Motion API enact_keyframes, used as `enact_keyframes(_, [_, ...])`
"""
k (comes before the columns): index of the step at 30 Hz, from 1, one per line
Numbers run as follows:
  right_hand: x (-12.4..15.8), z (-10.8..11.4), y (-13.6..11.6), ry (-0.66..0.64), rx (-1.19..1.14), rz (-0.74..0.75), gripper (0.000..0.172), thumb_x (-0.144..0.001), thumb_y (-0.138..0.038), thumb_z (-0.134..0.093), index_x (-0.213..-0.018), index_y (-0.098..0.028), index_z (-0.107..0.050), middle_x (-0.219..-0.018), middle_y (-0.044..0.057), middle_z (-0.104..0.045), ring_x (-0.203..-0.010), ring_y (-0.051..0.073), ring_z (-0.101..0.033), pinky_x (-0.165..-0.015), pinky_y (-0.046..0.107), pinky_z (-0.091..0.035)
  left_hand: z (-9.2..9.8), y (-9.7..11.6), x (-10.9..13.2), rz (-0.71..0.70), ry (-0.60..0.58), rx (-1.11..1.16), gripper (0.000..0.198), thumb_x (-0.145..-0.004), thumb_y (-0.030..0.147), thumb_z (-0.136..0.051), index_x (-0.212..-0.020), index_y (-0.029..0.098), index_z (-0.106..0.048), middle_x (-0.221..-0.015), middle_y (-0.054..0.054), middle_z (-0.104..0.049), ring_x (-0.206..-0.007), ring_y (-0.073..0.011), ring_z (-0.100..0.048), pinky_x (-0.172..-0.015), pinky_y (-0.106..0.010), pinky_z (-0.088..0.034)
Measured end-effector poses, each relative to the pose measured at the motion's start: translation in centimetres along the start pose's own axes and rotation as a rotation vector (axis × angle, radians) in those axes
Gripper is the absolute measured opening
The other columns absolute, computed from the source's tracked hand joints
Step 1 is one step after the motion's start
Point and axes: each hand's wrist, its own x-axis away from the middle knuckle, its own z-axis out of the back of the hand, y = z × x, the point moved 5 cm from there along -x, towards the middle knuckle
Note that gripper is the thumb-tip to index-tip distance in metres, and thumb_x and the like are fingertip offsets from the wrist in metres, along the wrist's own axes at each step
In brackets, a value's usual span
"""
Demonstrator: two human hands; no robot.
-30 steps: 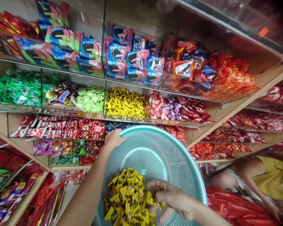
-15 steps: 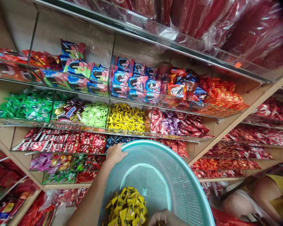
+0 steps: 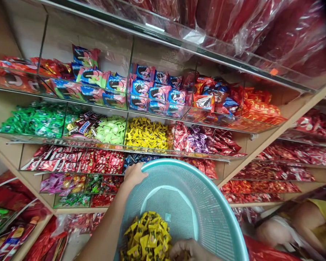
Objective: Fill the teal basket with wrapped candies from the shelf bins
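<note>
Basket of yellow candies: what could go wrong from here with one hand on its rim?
The basket is tilted and gripped at its far rim by the left hand; a slip could spill the yellow candies.
The right hand rests in the pile at the frame's edge, so pieces may drop unseen.
A person crouches close on the right; the basket might bump them.

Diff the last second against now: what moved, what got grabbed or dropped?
The right hand sank to the frame's bottom edge beside the candies; whether it holds any now is unclear. The view tilted up, revealing a higher shelf. Unchanged: the left hand grips the basket rim, candies piled inside.
</note>
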Motion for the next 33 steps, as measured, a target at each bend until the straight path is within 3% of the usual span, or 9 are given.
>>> enact_keyframes(7, [2.1,-0.1,-2.4,0.084,0.15,-0.092,0.032,-0.06,-0.017,-0.059,-0.091,-0.018,-0.065,-0.069,-0.001,-0.051,-0.056,0.006,-0.046,-0.053,0.018,-0.038,0.0,-0.3,0.1,-0.009,0.005,-0.017,0.04,-0.066,0.05,-0.052,-0.098,0.027,-0.055,-0.094,-0.005,-0.066,-0.088,-0.0235,-0.06,-0.067,-0.028,-0.043])
enact_keyframes(12, [3.5,-0.4,-3.9,0.111,0.19,-0.188,0.037,-0.059,-0.012,-0.053,-0.094,-0.018,-0.063,-0.059,-0.003,-0.049,-0.046,0.004,-0.037,-0.041,0.015,-0.028,0.0,-0.5,0.1,0.009,-0.006,-0.02,0.037,-0.066,0.051,-0.052,-0.094,0.027,-0.056,-0.093,-0.005,-0.066,-0.088,-0.0237,-0.06,-0.066,-0.028,-0.043])
enact_keyframes(14, [3.5,-0.2,-4.4,0.088,0.129,-0.175,0.038,-0.058,-0.012,-0.054,-0.095,-0.016,-0.06,-0.061,-0.002,-0.053,-0.047,0.004,-0.042,-0.039,0.014,-0.028,0.0,-0.5,0.2,0.008,-0.007,-0.019,0.038,-0.066,0.051,-0.052,-0.095,0.027,-0.056,-0.093,-0.005,-0.066,-0.088,-0.024,-0.06,-0.067,-0.029,-0.043])
enact_keyframes(18, [3.4,0.5,-7.1,-0.002,-0.199,-0.049,0.031,-0.067,-0.023,-0.052,-0.096,-0.014,-0.052,-0.081,0.006,-0.06,-0.063,0.014,-0.061,-0.045,0.017,-0.043,0.1,-0.3,0.3,0.01,-0.014,-0.014,0.039,-0.066,0.051,-0.052,-0.097,0.027,-0.056,-0.094,-0.004,-0.065,-0.089,-0.0237,-0.059,-0.067,-0.028,-0.042])
enact_keyframes(23, [3.4,1.9,-10.7,0.033,-0.456,0.062,0.031,-0.073,-0.034,-0.054,-0.096,-0.014,-0.051,-0.097,0.009,-0.058,-0.089,0.018,-0.06,-0.059,0.018,-0.049,0.2,-0.2,0.3,-0.001,-0.016,-0.026,0.039,-0.066,0.052,-0.051,-0.095,0.027,-0.056,-0.093,-0.004,-0.065,-0.088,-0.0225,-0.06,-0.066,-0.026,-0.042])
enact_keyframes(29, [3.1,1.8,-9.6,-0.036,-0.5,0.045,0.033,-0.071,-0.028,-0.056,-0.1,-0.013,-0.05,-0.103,0.01,-0.056,-0.097,0.02,-0.057,-0.068,0.021,-0.05,0.2,-0.6,0.1,0.005,-0.013,-0.059,0.037,-0.066,0.054,-0.051,-0.09,0.026,-0.056,-0.092,-0.004,-0.065,-0.087,-0.0228,-0.06,-0.066,-0.027,-0.042])
enact_keyframes(33, [2.5,1.6,-7.3,-0.054,-0.389,-0.015,0.042,-0.069,-0.034,-0.06,-0.103,-0.015,-0.046,-0.097,0.009,-0.058,-0.085,0.02,-0.061,-0.057,0.022,-0.052,0.0,-1.1,0.0,0.026,-0.021,-0.057,0.04,-0.065,0.055,-0.051,-0.093,0.026,-0.056,-0.095,-0.004,-0.065,-0.089,-0.0226,-0.059,-0.068,-0.026,-0.042])
